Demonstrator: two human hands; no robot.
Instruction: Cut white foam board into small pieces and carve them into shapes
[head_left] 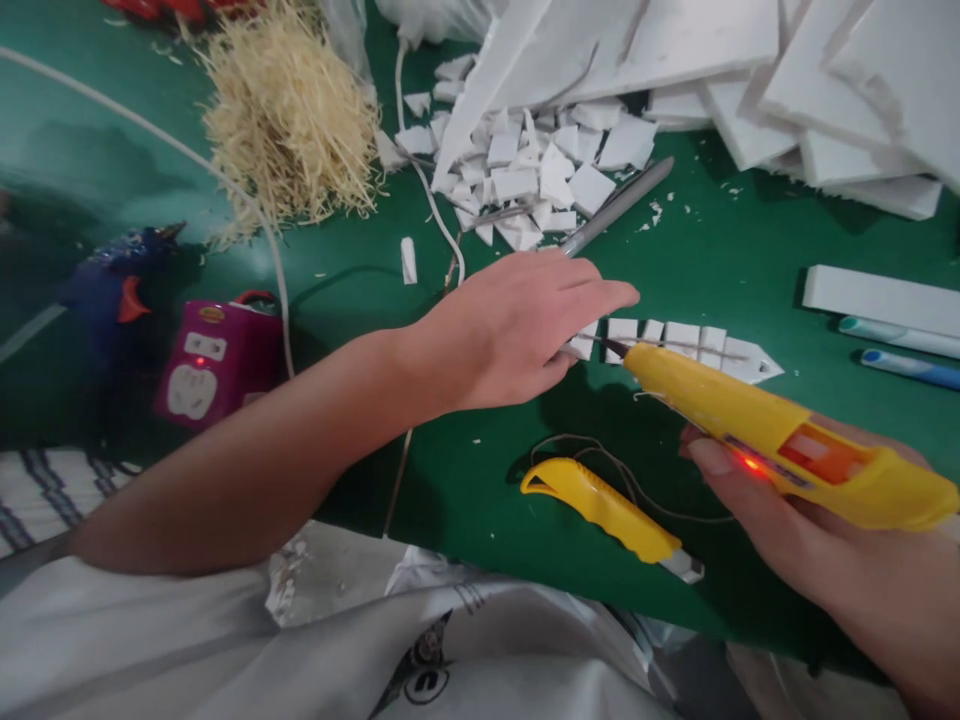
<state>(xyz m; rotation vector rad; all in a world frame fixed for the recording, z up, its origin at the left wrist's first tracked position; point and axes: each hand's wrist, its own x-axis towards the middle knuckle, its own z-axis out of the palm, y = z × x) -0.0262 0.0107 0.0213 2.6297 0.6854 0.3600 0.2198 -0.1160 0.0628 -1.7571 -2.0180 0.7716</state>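
My left hand [517, 325] reaches across from the left, its fingertips closed about a small white foam piece [583, 343] at the left end of a row. The index finger sticks out to the right. Several more cut foam pieces [682, 338] lie in that row with a thin cord along them, ending in a pointed foam piece [752, 362]. My right hand [795, 540] grips a yellow glue gun [750, 425] with a glowing red light. Its dark nozzle is at the cord, close to my left fingertips. Below lies a yellow utility knife [604, 505].
Foam scraps [525, 175], a grey pen-like tool [619, 205] and foam sheets [825, 90] lie at the back. Pale shredded straw [292, 120], a magenta power socket [217, 365] and a blue glue gun [112, 285] are at left. Two markers [907, 368] lie right beside a foam strip [885, 300].
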